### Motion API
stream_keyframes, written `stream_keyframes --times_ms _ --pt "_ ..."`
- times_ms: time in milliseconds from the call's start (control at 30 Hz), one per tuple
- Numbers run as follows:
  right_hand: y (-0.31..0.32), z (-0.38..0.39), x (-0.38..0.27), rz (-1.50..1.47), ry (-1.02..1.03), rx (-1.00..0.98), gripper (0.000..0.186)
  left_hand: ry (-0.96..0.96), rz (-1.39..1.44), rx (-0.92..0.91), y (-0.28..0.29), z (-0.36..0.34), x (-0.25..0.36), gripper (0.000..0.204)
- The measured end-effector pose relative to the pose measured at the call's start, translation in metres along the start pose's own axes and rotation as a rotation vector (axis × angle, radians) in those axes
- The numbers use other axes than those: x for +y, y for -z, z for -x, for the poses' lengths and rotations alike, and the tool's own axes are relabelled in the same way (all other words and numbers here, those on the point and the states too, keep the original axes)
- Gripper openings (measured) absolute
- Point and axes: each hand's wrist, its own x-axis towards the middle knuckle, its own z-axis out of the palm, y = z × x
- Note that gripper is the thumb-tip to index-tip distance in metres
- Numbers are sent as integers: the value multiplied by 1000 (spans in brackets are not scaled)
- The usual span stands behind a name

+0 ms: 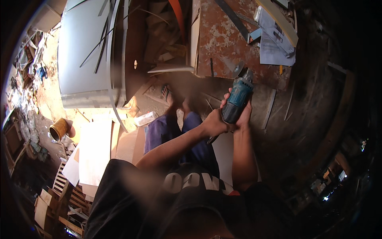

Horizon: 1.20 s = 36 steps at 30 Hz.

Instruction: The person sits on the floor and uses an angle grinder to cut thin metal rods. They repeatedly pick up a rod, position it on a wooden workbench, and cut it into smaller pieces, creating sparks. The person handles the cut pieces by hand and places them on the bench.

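A teal and black angle grinder (238, 95) is tilted in front of me, its round disc (238, 69) pointing away, close to the near edge of a worn reddish-brown tabletop (227, 47). From beneath and the right side, my right hand (246, 113) wraps round the grinder's body; its fingertips show on the left side. My left hand (216, 122) is closed at the grinder's black rear end, where part of its grip is hidden. A short piece of dark cord or handle shows just below that hand.
Papers (274, 46) and a dark metal strip (232, 18) lie on the tabletop. At left stands a large pale panel (83, 51) with thin strips on it. A yellow-brown bucket (58, 130) lies tipped on the littered floor. Flat boards (94, 149) lie beside my legs.
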Motion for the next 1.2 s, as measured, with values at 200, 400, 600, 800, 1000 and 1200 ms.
stream_keyframes --times_ms 200,400,600,800,1000,1200 --pt "-30 23 -1 218 51 117 74 -33 -20 124 -9 3 -14 65" --pt "-24 18 -2 669 50 273 40 -66 -176 242 -21 2 -28 77" --pt "-10 20 5 706 -95 289 40 -78 -363 245 29 69 -96 61" --pt "1 15 18 688 -123 230 37 207 -945 562 148 202 -224 66" --pt "-7 3 27 743 -155 243 43 437 -628 676 191 265 -308 100" --pt "-17 -6 38 760 -160 253 42 452 -607 546 195 262 -314 106"
